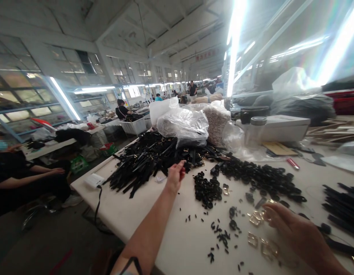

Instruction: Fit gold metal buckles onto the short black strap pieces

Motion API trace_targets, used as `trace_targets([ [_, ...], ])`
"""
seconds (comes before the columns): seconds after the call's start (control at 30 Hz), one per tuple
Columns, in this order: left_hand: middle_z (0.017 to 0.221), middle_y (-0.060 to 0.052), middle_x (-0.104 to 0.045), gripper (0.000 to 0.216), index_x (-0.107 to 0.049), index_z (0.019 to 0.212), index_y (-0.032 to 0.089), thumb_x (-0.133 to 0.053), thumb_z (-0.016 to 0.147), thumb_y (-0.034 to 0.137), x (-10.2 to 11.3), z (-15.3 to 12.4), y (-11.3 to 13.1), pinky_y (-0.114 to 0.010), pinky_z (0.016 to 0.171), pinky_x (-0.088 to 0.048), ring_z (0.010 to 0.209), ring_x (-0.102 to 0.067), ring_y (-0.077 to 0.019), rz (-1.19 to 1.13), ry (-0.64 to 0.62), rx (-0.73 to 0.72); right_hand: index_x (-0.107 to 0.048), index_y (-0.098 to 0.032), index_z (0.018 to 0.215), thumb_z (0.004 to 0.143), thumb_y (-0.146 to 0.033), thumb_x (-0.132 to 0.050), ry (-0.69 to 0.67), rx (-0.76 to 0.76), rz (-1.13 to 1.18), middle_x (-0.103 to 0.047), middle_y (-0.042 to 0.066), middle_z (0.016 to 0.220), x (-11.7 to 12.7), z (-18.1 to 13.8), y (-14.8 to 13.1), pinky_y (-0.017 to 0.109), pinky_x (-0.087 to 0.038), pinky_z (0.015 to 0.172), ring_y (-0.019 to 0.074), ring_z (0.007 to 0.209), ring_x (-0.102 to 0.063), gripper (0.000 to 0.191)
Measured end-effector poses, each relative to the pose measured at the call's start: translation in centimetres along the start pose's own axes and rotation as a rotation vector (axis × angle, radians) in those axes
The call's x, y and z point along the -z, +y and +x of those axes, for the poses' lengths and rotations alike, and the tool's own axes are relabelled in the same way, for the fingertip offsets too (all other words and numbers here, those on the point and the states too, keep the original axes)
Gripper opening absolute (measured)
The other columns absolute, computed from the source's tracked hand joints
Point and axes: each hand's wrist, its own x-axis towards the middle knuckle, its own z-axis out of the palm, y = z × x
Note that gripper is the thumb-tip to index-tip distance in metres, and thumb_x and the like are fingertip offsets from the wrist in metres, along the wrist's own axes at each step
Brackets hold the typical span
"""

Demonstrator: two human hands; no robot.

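Works bare-armed. Shows the left arm (150,229) uncovered along its whole visible length, long and slim, ending in the left grip (175,177), likewise bare. Carries a thin black strap (131,262) looped across the upper part of that arm at the bottom edge of the view. Has a sliver of pale blue-grey fabric (123,272) just beneath it, too little in view to tell as a sleeve or anything else. Shows the right grip (291,229) and the right wrist (322,259) bare as well, broadened by the lens near the corner and softly blurred. Leaves finer detail of fingers and nails too unsharp to tell.
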Motion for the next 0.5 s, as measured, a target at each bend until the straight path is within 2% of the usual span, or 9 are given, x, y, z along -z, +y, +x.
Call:
trace_targets([
  [0.1,0.054,0.007,-0.050,0.024,-0.055,0.072,0.015,-0.072,0.077,0.031,5.2,4.4,4.1,-0.011,0.038,-0.033,0.040,-0.044,-0.0014,0.013,0.214,-0.056,-0.065,-0.028,0.085,0.077,-0.052,-0.051,0.012,0.022,-0.011,-0.072,0.004,0.069,-0.3,0.1,0.2,0.029,-0.053,0.057,0.0223,0.060,-0.069,0.029],
  [0.2,0.056,0.004,-0.054,0.022,-0.051,0.071,0.015,-0.065,0.083,0.027,9.9,7.6,7.0,-0.009,0.041,-0.037,0.042,-0.048,-0.0014,0.091,0.341,-0.079,-0.066,-0.028,0.082,0.076,-0.052,-0.053,-0.002,0.028,0.013,-0.073,0.005,0.072,-0.5,0.3,0.7,0.028,-0.054,0.055,0.0221,0.060,-0.069,0.029],
  [0.37,0.062,-0.007,-0.064,0.022,-0.060,0.075,0.010,-0.064,0.082,0.031,16.0,9.0,9.4,-0.015,0.037,-0.035,0.045,-0.056,-0.0099,0.395,0.376,-0.049,-0.068,-0.033,0.081,0.073,-0.051,-0.058,-0.016,0.012,0.040,-0.074,0.004,0.081,-1.3,0.6,2.6,0.029,-0.054,0.056,0.0223,0.067,-0.071,0.022],
  [0.43,0.065,-0.008,-0.066,0.026,-0.065,0.081,0.009,-0.062,0.081,0.036,17.7,9.4,10.0,-0.018,0.038,-0.035,0.047,-0.058,-0.0126,0.558,0.380,-0.090,-0.069,-0.037,0.080,0.071,-0.052,-0.060,0.020,0.004,0.032,-0.074,0.005,0.081,-2.0,0.5,3.7,0.031,-0.053,0.055,0.0223,0.065,-0.070,0.020],
  [0.5,0.074,-0.009,-0.069,0.028,-0.067,0.087,0.011,-0.058,0.082,0.038,18.7,10.2,10.6,-0.021,0.046,-0.042,0.058,-0.063,-0.0158,0.725,0.397,-0.175,-0.070,-0.040,0.083,0.071,-0.053,-0.059,0.107,0.026,-0.001,-0.074,0.008,0.083,-2.8,0.2,4.9,0.035,-0.051,0.056,0.0232,0.066,-0.069,0.021],
])
